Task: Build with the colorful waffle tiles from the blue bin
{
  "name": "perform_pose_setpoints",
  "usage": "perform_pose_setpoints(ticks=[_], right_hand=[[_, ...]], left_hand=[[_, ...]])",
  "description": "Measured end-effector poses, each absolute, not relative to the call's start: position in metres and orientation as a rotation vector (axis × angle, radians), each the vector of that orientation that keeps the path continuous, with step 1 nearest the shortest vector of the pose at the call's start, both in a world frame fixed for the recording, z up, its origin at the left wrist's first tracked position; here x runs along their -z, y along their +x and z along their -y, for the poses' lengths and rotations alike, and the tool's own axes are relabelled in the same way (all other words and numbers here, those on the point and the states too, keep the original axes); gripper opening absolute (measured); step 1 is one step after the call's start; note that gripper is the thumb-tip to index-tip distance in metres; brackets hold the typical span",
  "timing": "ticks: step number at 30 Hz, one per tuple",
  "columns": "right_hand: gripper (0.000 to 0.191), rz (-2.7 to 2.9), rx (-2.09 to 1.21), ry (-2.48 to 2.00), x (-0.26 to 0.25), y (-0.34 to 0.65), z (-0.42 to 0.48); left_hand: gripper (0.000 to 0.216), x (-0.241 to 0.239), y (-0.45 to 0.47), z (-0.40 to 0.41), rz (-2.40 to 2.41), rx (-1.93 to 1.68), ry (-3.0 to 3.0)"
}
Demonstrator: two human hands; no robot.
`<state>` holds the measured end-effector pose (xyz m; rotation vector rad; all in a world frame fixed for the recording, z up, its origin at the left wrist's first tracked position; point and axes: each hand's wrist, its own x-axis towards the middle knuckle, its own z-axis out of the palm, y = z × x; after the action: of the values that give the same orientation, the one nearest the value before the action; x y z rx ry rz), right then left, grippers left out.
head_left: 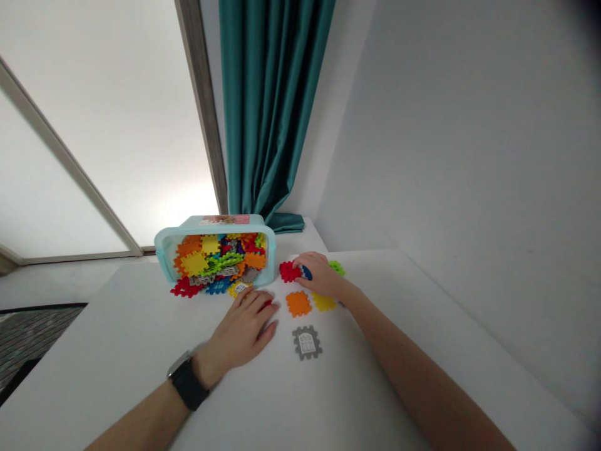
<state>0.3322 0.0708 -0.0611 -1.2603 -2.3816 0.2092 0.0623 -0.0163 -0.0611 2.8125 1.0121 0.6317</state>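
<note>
A pale blue tub [165,254] lies tipped on its side on the white table [300,401], with several toothed plastic tiles of many colours spilling out of it. My left hand [244,329], smartwatch on its wrist, lies palm down with a red tile [267,304] under its fingertips. My right hand [319,274] is curled over a red tile [290,271] and a blue piece [307,272]. A green tile [337,267] peeks out behind it. An orange tile [298,303], a yellow tile [323,303] and a grey window tile [307,342] lie between my hands.
A teal curtain [267,106] hangs in the corner behind the tub, beside a bright window [103,125]. A white wall [469,156] bounds the table on the right. Dark floor [28,338] shows past the table's left edge.
</note>
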Motion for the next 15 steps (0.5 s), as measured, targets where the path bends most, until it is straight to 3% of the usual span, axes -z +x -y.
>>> perform_pose_setpoints(ticks=[15], right_hand=[[0.019,2.376,-0.225,-1.267,0.0601,0.3312,-0.0694]], left_hand=[[0.028,0.0607,0.062,0.0166,-1.018,-0.587,2.805]])
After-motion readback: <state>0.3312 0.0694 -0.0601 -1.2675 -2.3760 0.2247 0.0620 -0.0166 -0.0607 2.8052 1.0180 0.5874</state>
